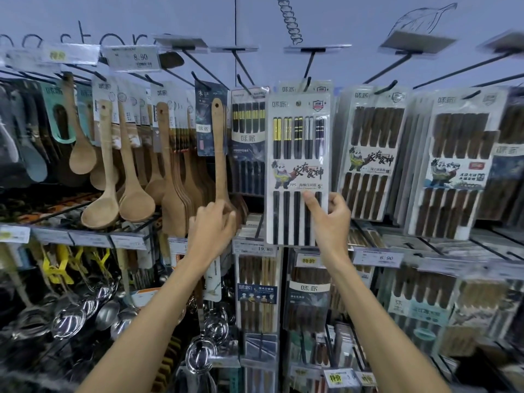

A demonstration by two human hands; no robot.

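Your right hand (330, 219) pinched the chopstick pack (299, 154), left hand (212, 226) gripped the spatula (217, 154); each needed keeping square to its hook (307, 84).

- Hands: two — left hand (212, 222), right hand (331, 219).
- Wooden spatula (218, 148) in hand: one.
- White chopstick pack (297, 171) in hand: one — five chopstick pairs (297, 131) inside.
- Brown-chopstick packs (371, 154) fully in view: two.
- Readable price tags (133, 58): three.

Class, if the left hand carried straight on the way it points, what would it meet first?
Probably the wooden spatula, its blade just beyond the left hand; contact is unclear.
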